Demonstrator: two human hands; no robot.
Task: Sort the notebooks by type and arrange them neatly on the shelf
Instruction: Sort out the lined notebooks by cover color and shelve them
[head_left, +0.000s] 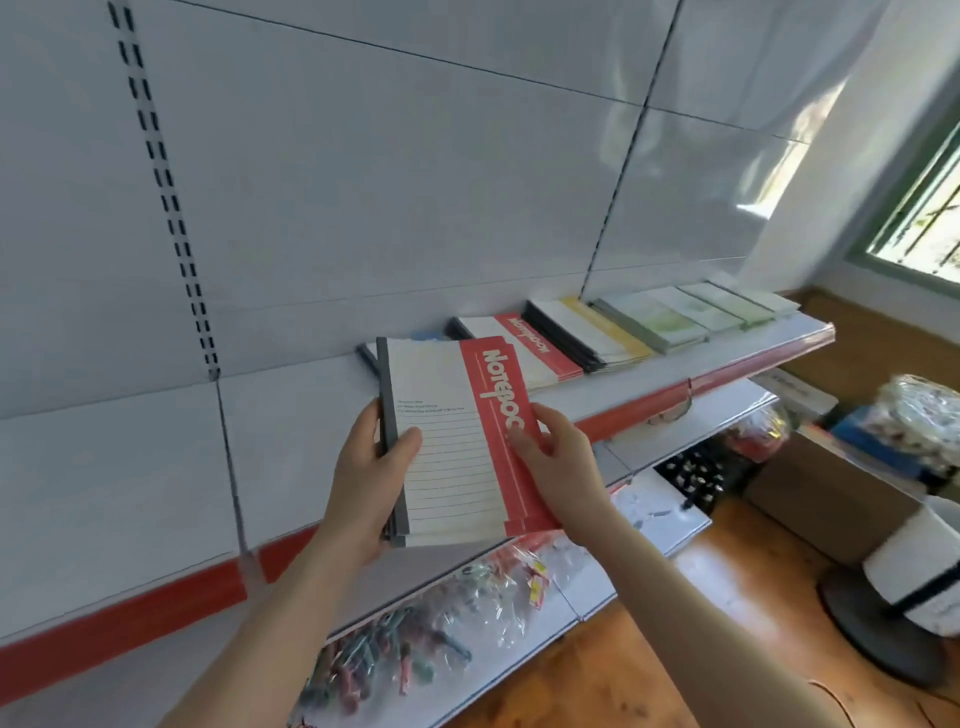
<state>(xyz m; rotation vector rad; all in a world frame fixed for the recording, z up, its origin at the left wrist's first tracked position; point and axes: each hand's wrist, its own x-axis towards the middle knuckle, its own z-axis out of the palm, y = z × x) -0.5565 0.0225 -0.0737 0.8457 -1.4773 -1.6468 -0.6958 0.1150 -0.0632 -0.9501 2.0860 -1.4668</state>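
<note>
A small stack of red-and-white notebooks (452, 441) with grey spines hangs above the white shelf (130, 467). My left hand (363, 483) grips its spine edge, thumb on the lined cover. My right hand (558, 462) pinches the red edge on the other side. Behind them on the shelf lie a pile with a blue edge (370, 351), a red-and-white pile (524, 348), a yellow-and-white pile (587, 332) and several pale green piles (691, 314), side by side toward the right end.
The shelf's red front strip (124, 618) runs along its edge. Lower shelves hold clear bags of colourful items (395, 654). On the wooden floor at right stand a cardboard box (826, 499), a black crate (693, 475) and a white stand (914, 577).
</note>
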